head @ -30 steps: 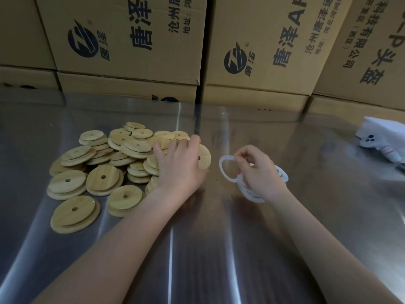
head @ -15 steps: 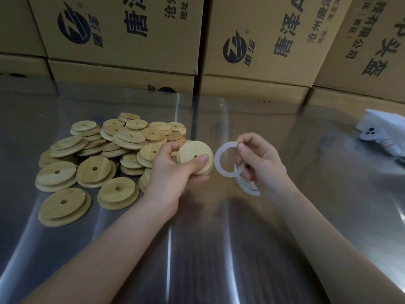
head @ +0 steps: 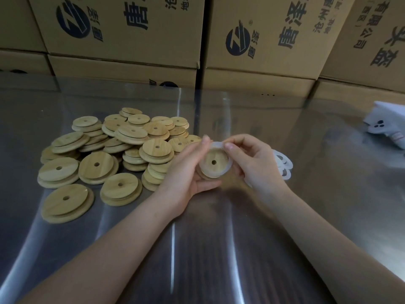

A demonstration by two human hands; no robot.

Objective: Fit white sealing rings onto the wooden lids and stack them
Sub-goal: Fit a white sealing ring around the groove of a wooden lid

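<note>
Left hand (head: 186, 170) grips a round wooden lid (head: 213, 164), pale w/ a small centre hole, above the table (head: 219, 249), just right of the lid pile (head: 122, 154). Right hand (head: 256, 163) pinches a thin white ring (head: 215, 145) lying around the lid's face. Spare rings (head: 282, 165) lie beside.

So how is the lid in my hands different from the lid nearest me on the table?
The held lid is lifted and tilted, gripped by the left hand; the near lid lies flat, untouched. The held lid has a white ring on it, pinched by the right hand; the near lid shows no ring. Both are round wood with a centre hole.
</note>
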